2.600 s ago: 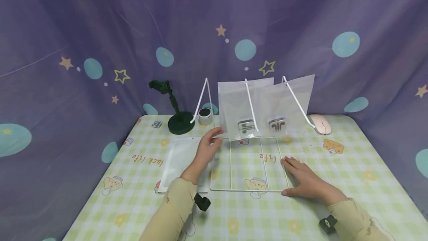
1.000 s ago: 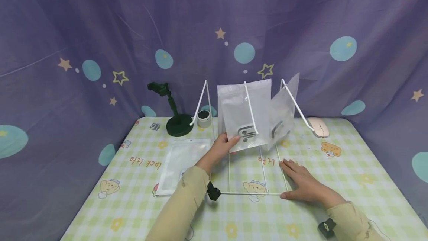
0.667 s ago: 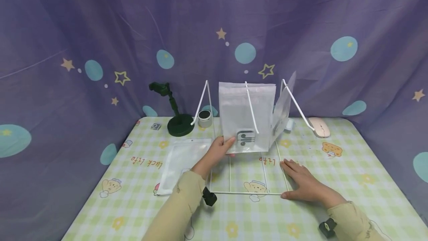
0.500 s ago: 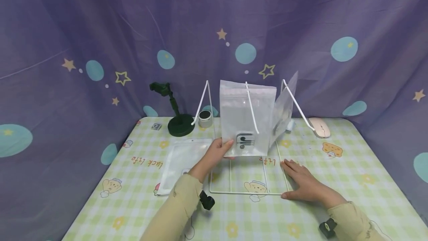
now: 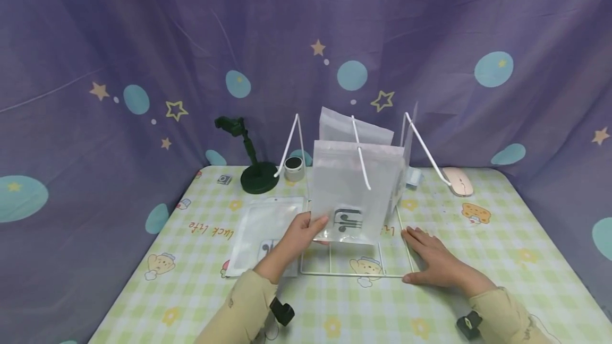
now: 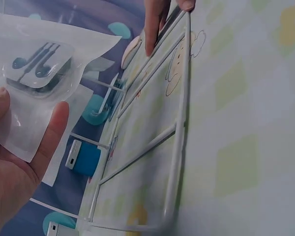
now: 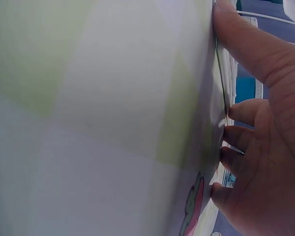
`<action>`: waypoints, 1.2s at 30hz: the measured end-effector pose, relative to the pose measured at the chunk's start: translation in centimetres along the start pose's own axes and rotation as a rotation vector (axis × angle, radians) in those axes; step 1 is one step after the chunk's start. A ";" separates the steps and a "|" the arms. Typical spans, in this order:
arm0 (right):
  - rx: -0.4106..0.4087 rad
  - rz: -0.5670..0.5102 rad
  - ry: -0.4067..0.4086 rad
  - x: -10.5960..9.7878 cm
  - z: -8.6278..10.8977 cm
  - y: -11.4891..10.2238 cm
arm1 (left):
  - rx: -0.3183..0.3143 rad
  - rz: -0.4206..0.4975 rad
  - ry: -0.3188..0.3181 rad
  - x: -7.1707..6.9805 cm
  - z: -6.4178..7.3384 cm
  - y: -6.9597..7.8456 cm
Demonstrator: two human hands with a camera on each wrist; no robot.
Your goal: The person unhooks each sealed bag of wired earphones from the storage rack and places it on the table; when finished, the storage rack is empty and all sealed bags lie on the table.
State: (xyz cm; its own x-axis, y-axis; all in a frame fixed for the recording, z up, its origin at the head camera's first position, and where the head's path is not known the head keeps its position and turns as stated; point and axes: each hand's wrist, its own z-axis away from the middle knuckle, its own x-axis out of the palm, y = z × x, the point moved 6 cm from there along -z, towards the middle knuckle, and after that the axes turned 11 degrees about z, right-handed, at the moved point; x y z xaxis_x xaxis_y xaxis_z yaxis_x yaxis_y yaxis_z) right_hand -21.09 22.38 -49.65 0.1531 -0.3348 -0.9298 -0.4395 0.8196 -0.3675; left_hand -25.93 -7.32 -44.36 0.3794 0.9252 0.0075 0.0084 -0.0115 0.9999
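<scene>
My left hand (image 5: pixel 300 235) grips the lower left corner of a clear zip bag (image 5: pixel 351 185) holding boxed earphones (image 5: pixel 347 220), with the thumb in front. The top edge of this bag crosses the middle arm of a white wire display rack (image 5: pixel 354 275), partway along the arm. Behind it, another bag (image 5: pixel 356 126) shows its upper part. On the right arm hangs a further bag (image 5: pixel 405 166), turned almost edge-on. My right hand (image 5: pixel 432 259) rests on the right side of the rack's base, fingers spread and thumb at the front corner.
A similar bag with earphones (image 5: pixel 263 232) lies flat left of the rack. A dark green stand (image 5: pixel 260 177), a small silver cylinder (image 5: pixel 294 169), a small light blue item (image 5: pixel 413 178) and a pink mouse (image 5: pixel 458 181) stand along the back. The rack's left arm (image 5: pixel 288 145) carries no bag.
My left hand has taken hold of the front bag on the middle arm and drawn it forward and down, apart from the bag behind. The right-arm bag has swung edge-on. My right hand stays put.
</scene>
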 end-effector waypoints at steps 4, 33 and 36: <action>0.002 0.007 0.000 0.0 0.0 0.0 | 0.006 -0.002 -0.042 0.1 1.3 0.0; -0.021 0.022 -0.004 0.1 -0.1 0.2 | 0.151 0.087 -0.171 1.1 7.1 2.8; -0.019 0.021 -0.005 0.1 -0.1 0.1 | 0.215 0.108 -0.181 0.5 7.8 4.0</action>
State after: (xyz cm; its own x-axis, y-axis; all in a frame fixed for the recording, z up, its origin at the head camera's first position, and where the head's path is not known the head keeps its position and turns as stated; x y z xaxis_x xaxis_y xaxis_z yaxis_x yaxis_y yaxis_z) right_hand -21.23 22.41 -49.80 0.1478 -0.3154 -0.9374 -0.4596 0.8173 -0.3475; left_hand -18.52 -9.89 -40.47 0.5473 0.8319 0.0923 0.1471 -0.2042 0.9678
